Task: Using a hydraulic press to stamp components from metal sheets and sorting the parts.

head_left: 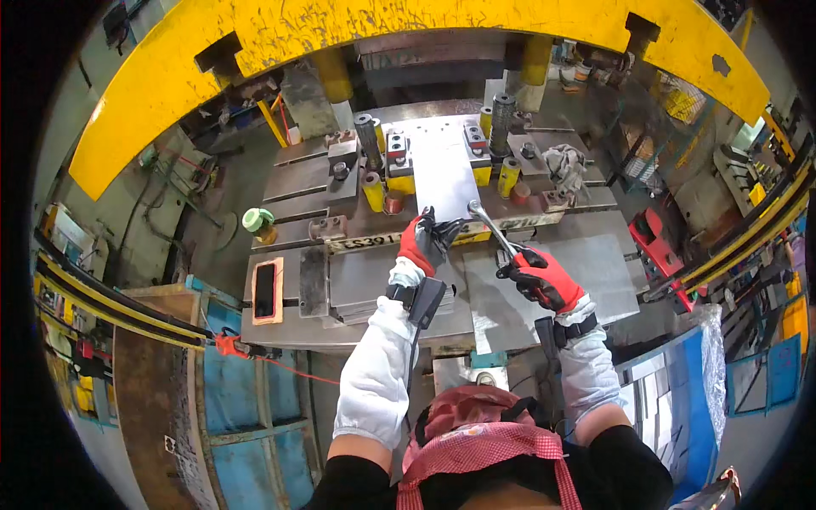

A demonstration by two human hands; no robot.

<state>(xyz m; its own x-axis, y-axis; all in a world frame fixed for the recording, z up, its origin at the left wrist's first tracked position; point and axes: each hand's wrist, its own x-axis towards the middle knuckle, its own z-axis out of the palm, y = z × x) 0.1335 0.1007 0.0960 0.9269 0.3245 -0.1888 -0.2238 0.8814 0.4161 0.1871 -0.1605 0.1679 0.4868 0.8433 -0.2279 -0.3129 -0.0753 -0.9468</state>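
A bright, flat metal sheet (447, 170) lies across the press die, its near end toward me. My left hand (427, 242), in a red and black glove, has its fingers closed at the sheet's near left corner. My right hand (544, 277), gloved alike, is wrapped round a long metal tool with a round head (493, 226), shaped like a ratchet wrench. The tool's head rests at or just over the sheet's near right edge; contact is hard to tell. The die (400, 184) has yellow blocks and dark spring-wrapped posts (501, 123) on both sides.
A yellow press beam (425, 21) arches overhead. Stacked metal plates (365, 285) lie before the die, with another sheet (544, 293) at right. On the bed are a phone (266, 290), a green-capped bottle (258, 223) and a grey rag (566, 167). A red stool-like object (654, 242) stands right.
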